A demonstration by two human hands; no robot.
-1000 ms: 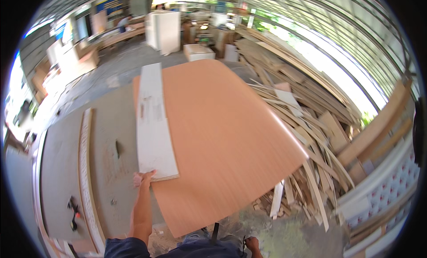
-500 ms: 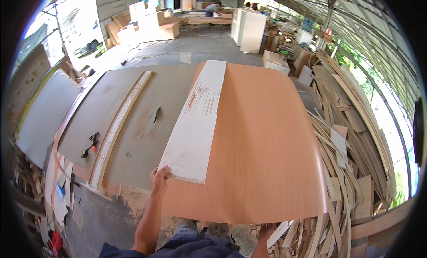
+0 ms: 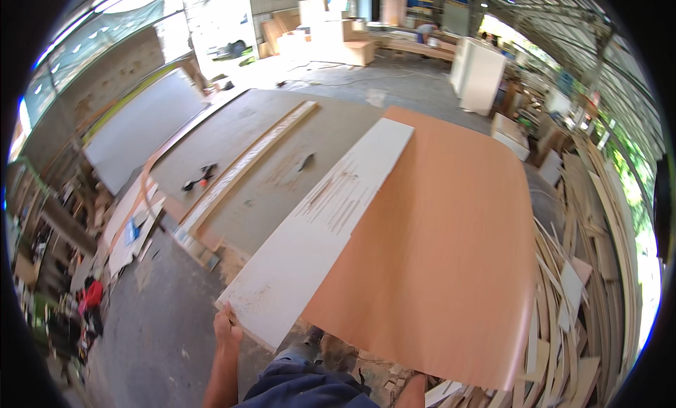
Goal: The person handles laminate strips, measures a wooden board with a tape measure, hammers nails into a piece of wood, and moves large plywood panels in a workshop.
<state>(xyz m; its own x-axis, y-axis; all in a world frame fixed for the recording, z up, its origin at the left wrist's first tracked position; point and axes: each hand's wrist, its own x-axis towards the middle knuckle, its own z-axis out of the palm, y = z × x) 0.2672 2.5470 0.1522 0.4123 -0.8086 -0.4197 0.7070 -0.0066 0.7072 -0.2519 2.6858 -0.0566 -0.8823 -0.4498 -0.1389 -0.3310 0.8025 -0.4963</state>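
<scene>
A long white board with brown streaks and stains lies slantwise over the left part of a large wood-brown sheet. My left hand grips the board's near left corner, which sticks out past the table toward me. The brown sheet curves down along its right side, and its near edge overhangs toward my body. My right hand is low at that near edge; the sheet hides its fingers, so I cannot see whether it holds anything. A dark slim tool rests on the grey worktop.
Across the worktop's left runs a wooden strip beside a black tool. Piled wood offcuts line the right side. A pale panel leans at the left. Cabinets stand further back, near a bending person.
My left hand has drawn the white board's near end left and toward me, so the board lies more slanted. The view has turned left.
</scene>
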